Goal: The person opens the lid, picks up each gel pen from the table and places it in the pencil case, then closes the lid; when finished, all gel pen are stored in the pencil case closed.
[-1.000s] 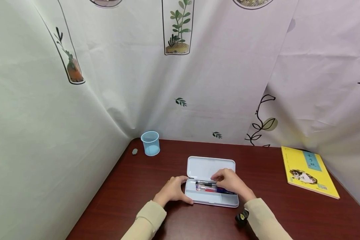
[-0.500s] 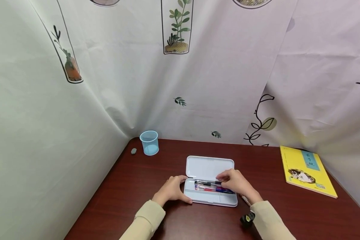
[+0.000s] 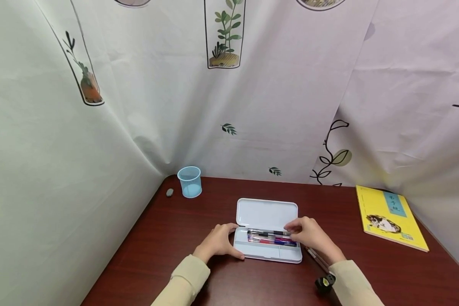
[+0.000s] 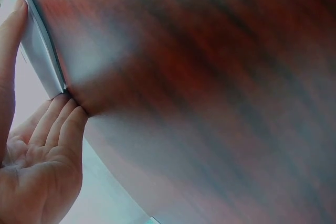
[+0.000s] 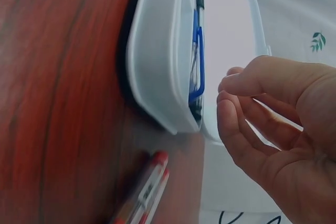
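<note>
A pale blue-white pencil case point(image 3: 257, 249) lies on the table with its lid point(image 3: 267, 213) tipped back. Several pens point(image 3: 270, 241) lie side by side in its rear compartment, among them one with a blue clip point(image 5: 201, 66). My left hand point(image 3: 218, 243) grips the case's left end, thumb at the front edge and fingers at the back corner; the left wrist view shows the thumb point(image 4: 16, 22) against the case wall. Over the right end hovers my right hand point(image 3: 311, 234), fingers loosely bent, nothing between fingertips in the right wrist view.
Red-tipped pens point(image 5: 148, 190) lie on the dark red table point(image 3: 267, 284), just right of the case. A light blue cup point(image 3: 191, 187) and a small grey object point(image 3: 170, 192) are at the back left. A yellow book point(image 3: 378, 208) lies at the right.
My right hand has moved right from over the pens to the case's right end, uncovering more pens in the case and those beside it. The left hand keeps its grip.
</note>
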